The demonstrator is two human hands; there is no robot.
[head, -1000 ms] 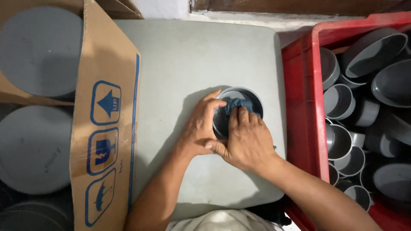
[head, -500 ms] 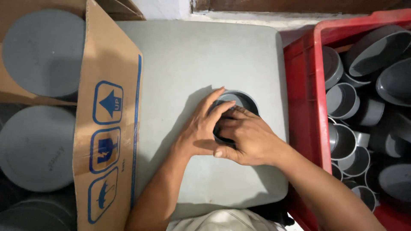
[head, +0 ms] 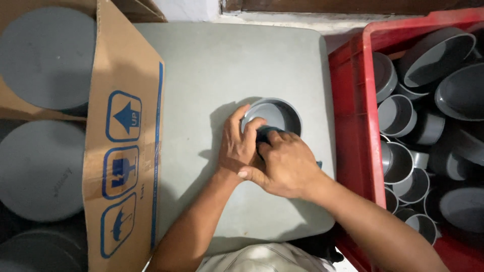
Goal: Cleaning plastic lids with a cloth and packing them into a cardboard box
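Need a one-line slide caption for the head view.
Left hand steadies a grey cap on the table while the right hand presses a dark cloth into it.

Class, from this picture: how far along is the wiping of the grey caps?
Done, it seems: large grey discs lie in the cardboard box. In hand: the left hand steadies one cap on the table while the right hand presses a dark cloth inside it. Left: many caps fill the red crate.

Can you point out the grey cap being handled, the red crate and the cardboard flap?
Grey cap (head: 275, 113): head view, on its inner floor.
Red crate (head: 348, 121): head view, on its left wall.
Cardboard flap (head: 123, 151): head view, on its printed face.
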